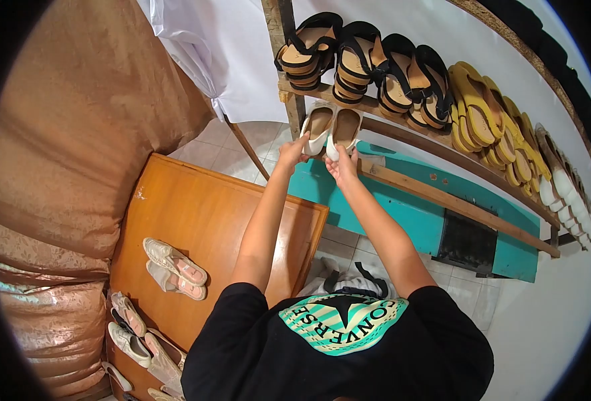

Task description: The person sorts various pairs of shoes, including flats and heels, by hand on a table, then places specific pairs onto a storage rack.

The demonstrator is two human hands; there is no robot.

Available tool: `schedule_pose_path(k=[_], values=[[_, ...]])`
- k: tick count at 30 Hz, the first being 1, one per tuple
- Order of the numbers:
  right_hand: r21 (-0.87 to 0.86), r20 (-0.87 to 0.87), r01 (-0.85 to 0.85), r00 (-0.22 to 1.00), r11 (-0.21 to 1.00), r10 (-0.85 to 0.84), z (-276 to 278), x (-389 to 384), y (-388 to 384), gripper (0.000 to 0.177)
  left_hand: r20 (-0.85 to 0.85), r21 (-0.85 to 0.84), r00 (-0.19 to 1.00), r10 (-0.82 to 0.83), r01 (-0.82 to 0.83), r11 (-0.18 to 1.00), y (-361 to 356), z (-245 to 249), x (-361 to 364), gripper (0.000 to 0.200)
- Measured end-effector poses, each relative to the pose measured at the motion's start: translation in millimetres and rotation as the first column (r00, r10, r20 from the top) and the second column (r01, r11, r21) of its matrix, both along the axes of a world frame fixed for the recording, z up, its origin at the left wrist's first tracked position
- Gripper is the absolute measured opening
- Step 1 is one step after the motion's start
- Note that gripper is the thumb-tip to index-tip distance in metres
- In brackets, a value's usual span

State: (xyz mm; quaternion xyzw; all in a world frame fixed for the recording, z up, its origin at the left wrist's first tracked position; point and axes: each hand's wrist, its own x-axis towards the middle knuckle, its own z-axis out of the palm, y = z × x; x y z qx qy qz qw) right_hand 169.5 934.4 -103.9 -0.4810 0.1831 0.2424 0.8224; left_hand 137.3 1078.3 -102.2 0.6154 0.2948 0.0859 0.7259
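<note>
My left hand (293, 154) grips the near end of a white flat shoe (314, 144), thumb on its edge. The matching white flat (335, 144) is pinched by my right hand (343, 168) in the same way. Both shoes stand side by side with their tan insoles facing up, at the left end of the rack's lower wooden rail (436, 200). Just above them, black strappy sandals (357, 57) line the upper shelf (409, 120).
Yellow sandals (479, 110) and white shoes (562, 180) continue along the shelf to the right. A teal board (402, 214) lies below the rack. On the left, an orange-brown wooden table (222, 214) holds a pair of beige shoes (175, 267) and several others near its front.
</note>
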Motion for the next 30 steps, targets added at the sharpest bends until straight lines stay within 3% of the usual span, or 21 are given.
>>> schedule_pose_path(k=[4,26,30], values=[[-0.081,-0.041,0.007,0.999,0.997,-0.011,6.6,1.6,3.5,0.084,-0.034,0.011,0.999,-0.008,0.008,1.0,-0.8,2.8,-0.3,0.053],[-0.083,-0.071,-0.099,0.993,0.992,0.093,16.6,-4.1,-9.6,0.091,-0.039,0.043,0.999,-0.016,0.018,0.999,-4.1,-2.0,-1.1,0.066],[-0.097,-0.094,-0.076,0.993,0.992,0.067,15.7,-5.6,-8.5,0.083,-0.032,0.054,0.999,-0.009,0.011,0.998,-3.7,-8.7,2.1,0.066]])
